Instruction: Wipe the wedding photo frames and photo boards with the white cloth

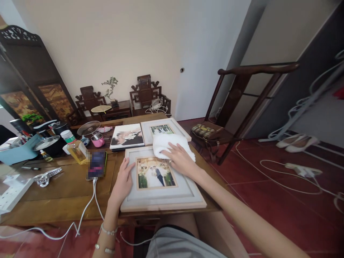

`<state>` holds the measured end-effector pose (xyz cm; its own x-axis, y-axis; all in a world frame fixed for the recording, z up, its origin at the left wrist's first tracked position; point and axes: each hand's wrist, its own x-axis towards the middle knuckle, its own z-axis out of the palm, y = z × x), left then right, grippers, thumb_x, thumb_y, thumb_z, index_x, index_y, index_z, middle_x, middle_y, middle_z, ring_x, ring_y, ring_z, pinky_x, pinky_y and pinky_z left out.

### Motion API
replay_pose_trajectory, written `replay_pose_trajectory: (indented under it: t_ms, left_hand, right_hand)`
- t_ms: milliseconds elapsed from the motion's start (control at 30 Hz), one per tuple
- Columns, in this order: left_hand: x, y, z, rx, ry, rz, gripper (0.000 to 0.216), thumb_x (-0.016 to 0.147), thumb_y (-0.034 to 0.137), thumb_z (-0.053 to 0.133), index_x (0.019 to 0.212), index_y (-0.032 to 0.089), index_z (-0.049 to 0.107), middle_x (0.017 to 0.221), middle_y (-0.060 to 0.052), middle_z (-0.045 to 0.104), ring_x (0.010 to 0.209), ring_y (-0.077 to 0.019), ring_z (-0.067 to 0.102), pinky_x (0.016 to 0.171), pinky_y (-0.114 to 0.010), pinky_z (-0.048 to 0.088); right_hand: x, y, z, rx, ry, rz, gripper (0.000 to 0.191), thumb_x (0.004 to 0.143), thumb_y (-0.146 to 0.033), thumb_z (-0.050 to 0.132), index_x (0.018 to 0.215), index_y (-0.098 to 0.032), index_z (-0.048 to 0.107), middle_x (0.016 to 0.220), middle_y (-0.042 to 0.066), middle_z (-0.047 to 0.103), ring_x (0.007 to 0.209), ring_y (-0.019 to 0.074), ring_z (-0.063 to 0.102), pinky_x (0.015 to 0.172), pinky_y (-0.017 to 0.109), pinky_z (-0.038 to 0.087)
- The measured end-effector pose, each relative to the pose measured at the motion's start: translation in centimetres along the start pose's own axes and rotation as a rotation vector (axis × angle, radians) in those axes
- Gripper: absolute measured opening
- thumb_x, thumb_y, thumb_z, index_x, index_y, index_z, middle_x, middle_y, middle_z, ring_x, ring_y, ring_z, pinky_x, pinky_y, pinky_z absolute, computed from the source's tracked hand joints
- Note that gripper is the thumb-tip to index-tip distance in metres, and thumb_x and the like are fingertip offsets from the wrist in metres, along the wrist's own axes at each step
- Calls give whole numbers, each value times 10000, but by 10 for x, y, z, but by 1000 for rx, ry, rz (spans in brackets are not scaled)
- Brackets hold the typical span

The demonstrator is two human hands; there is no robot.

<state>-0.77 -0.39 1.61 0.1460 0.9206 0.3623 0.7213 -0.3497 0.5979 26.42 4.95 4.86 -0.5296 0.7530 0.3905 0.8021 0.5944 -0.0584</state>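
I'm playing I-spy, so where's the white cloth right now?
In the head view, the white cloth is just right of centre, under the person's right hand, at the far right corner of the nearer picture frame.

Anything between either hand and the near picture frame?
Yes: a white cloth lies under the right hand, over the far right corner of the near picture frame. Nothing visible separates the left hand from the left edge.

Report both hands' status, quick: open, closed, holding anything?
Left hand: open, resting on the near picture frame's left edge.
Right hand: open, fingers spread on top of the white cloth.
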Motion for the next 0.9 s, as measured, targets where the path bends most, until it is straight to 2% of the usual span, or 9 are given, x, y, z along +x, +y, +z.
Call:
replay_pose_trajectory:
  t_ms: [133, 233, 300, 400, 467, 667, 900]
  left_hand:
    - [0, 1, 2, -29, 29, 20, 431, 885, 104, 324, 1268, 130, 519, 1470, -138, 355, 1394, -208, 269, 1151, -437, 222]
    - [0, 0, 3, -32, 51, 39, 452, 870, 85, 325, 1284, 125, 502, 1452, -140, 385, 1381, -206, 300, 1147, -437, 240]
    - [2, -1, 4, -38, 54, 58, 477, 850, 63, 332, 1289, 145, 499, 1431, -124, 419, 1367, -199, 330, 1144, -432, 253]
    - [5, -3, 3, -25, 51, 77, 487, 833, 51, 339, 1278, 152, 512, 1401, -113, 462, 1347, -195, 366, 1143, -423, 265]
    - [7, -5, 2, 9, 42, 83, 476, 834, 57, 335, 1267, 127, 522, 1388, -130, 474, 1339, -203, 379, 1140, -423, 275]
    - [10, -8, -1, 60, 34, 120, 459, 842, 69, 327, 1253, 107, 526, 1367, -148, 493, 1328, -214, 397, 1131, -435, 292]
    - [10, -4, -3, 54, 15, 96, 462, 835, 60, 332, 1254, 88, 525, 1370, -155, 487, 1334, -222, 386, 1137, -426, 282]
  right_hand:
    - [-27, -15, -6, 40, -13, -95, 515, 670, 46, 446, 1089, -205, 611, 1301, 81, 569, 1321, 304, 346, 1063, 572, 243]
    - [-58, -16, -9, 160, 39, -178, 484, 648, 18, 436, 1025, -219, 626, 1281, 59, 586, 1321, 285, 354, 1081, 564, 232]
    - [-72, -10, -4, 286, 155, -205, 423, 649, -22, 429, 966, -218, 629, 1226, 66, 618, 1273, 276, 426, 1067, 556, 273]
    - [-79, -1, 8, 459, 377, -132, 282, 698, -76, 432, 864, -213, 614, 1146, 83, 648, 1174, 267, 526, 1025, 532, 355]
    - [-77, 1, 14, 511, 441, -95, 243, 711, -84, 443, 837, -215, 605, 1144, 79, 646, 1156, 265, 538, 1023, 523, 366]
    - [-74, -2, 15, 529, 437, -105, 252, 706, -77, 434, 839, -210, 602, 1120, 79, 653, 1148, 262, 542, 1032, 533, 353]
    - [-75, -1, 17, 497, 428, -60, 226, 726, -116, 432, 832, -219, 602, 1023, 56, 669, 1126, 257, 547, 1057, 523, 338]
